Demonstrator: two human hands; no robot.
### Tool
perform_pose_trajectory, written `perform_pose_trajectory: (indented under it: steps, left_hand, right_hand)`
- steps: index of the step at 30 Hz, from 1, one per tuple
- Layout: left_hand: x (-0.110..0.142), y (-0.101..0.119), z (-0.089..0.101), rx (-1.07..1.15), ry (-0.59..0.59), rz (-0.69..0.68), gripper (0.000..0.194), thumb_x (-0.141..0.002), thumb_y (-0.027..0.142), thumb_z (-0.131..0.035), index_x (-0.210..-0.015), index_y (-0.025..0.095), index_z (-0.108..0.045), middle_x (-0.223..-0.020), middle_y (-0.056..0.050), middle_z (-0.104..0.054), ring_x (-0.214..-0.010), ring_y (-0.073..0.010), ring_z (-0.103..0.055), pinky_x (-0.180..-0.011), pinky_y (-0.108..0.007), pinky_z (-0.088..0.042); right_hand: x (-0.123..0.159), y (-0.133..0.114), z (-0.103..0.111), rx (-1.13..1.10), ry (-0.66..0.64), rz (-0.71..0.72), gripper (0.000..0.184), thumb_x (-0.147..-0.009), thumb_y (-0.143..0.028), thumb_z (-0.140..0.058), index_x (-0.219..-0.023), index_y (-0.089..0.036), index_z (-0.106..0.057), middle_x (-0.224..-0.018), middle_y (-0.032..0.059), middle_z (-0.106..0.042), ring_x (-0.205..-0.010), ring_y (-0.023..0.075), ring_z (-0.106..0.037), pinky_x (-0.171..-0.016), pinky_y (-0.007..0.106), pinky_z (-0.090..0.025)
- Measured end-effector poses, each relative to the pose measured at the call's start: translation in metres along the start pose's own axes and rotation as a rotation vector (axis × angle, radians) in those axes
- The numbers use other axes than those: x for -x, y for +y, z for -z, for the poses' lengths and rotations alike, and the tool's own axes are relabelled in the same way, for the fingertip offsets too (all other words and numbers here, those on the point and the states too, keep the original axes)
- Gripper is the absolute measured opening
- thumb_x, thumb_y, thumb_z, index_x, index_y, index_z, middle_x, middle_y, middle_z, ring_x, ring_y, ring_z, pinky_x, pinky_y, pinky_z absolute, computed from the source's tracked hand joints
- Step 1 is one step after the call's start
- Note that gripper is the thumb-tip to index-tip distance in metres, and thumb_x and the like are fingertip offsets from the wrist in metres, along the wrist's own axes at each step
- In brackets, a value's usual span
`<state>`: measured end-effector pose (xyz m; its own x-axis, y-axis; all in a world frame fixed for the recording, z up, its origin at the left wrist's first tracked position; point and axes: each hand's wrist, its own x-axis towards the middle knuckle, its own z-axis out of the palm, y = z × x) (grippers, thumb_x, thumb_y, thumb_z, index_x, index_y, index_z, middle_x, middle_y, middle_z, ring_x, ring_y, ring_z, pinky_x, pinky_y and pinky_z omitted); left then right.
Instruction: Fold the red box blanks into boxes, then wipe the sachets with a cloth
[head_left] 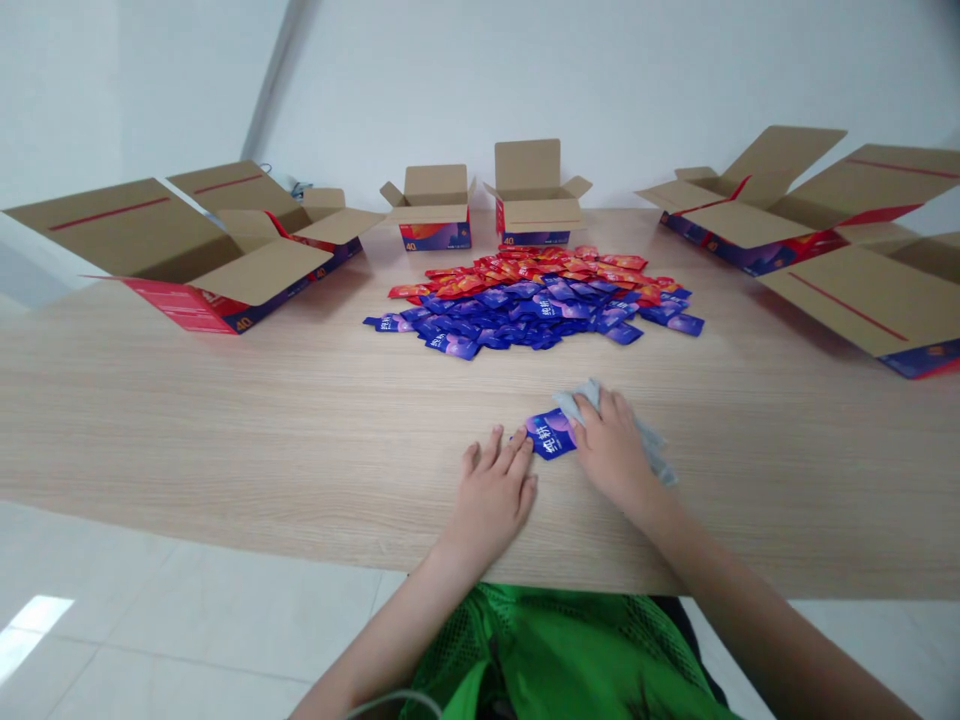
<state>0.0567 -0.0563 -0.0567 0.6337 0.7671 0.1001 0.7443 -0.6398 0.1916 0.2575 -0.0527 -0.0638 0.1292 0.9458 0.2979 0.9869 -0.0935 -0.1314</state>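
A single blue-purple sachet point(551, 434) with white lettering lies flat on the table in front of me. My left hand point(495, 490) rests palm down, fingers spread, its fingertips at the sachet's left end. A pale grey-blue cloth point(657, 450) is under my right hand point(611, 445), whose fingers press and hold it over the sachet's right end. That end of the sachet is hidden by the cloth and fingers. Beyond my hands is a heap of sachets, with blue ones point(517, 312) at the front and red ones point(525, 268) behind.
Open cardboard boxes stand around the heap: a large one point(225, 285) on the left, two small ones point(437, 235) at the back, and others point(750, 240) with wide flaps on the right. The wooden table's point(225, 440) near edge runs just before my green garment point(570, 650).
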Motion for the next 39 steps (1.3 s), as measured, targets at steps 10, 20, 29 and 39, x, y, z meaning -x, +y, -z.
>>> perform_pose_trajectory:
  steps: [10,20,29,39]
  left_hand:
    - [0.003,0.000,-0.001,-0.003,0.041,-0.011,0.048,-0.100,0.035,-0.036,-0.145,0.020,-0.042,-0.153,-0.005,-0.041,-0.144,-0.0298,-0.031,-0.110,-0.055,-0.033]
    - [0.001,0.000,-0.002,-0.013,0.031,0.000,0.046,-0.100,0.033,-0.039,-0.142,0.018,-0.046,-0.150,-0.007,-0.045,-0.144,-0.0301,-0.030,-0.110,-0.056,-0.032]
    - [0.001,0.000,-0.001,0.010,0.021,-0.009,0.048,-0.100,0.034,-0.036,-0.145,0.020,-0.042,-0.155,-0.005,-0.039,-0.144,-0.0309,-0.029,-0.110,-0.057,-0.032]
    - [0.002,-0.001,-0.002,0.007,0.039,-0.011,0.047,-0.100,0.035,-0.037,-0.145,0.020,-0.043,-0.153,-0.006,-0.042,-0.144,-0.0299,-0.030,-0.110,-0.055,-0.032]
  right_hand:
    - [-0.003,0.000,0.001,-0.151,-0.090,0.170,0.044,-0.097,-0.024,-0.035,-0.136,-0.015,-0.054,-0.140,0.0172,-0.052,-0.133,0.0277,-0.045,-0.111,0.048,-0.035]
    - [0.002,-0.037,-0.001,-0.078,-0.079,0.246,0.044,-0.096,-0.020,-0.039,-0.136,-0.012,-0.055,-0.142,0.0201,-0.050,-0.134,0.0285,-0.045,-0.112,0.043,-0.034]
    - [-0.011,0.014,0.003,-0.113,-0.059,0.057,0.044,-0.097,-0.025,-0.036,-0.135,-0.011,-0.054,-0.140,0.0199,-0.052,-0.130,0.0299,-0.048,-0.106,0.046,-0.041]
    - [-0.007,-0.006,0.001,-0.150,-0.110,0.211,0.044,-0.097,-0.024,-0.036,-0.136,-0.015,-0.054,-0.143,0.0165,-0.051,-0.133,0.0267,-0.046,-0.112,0.045,-0.036]
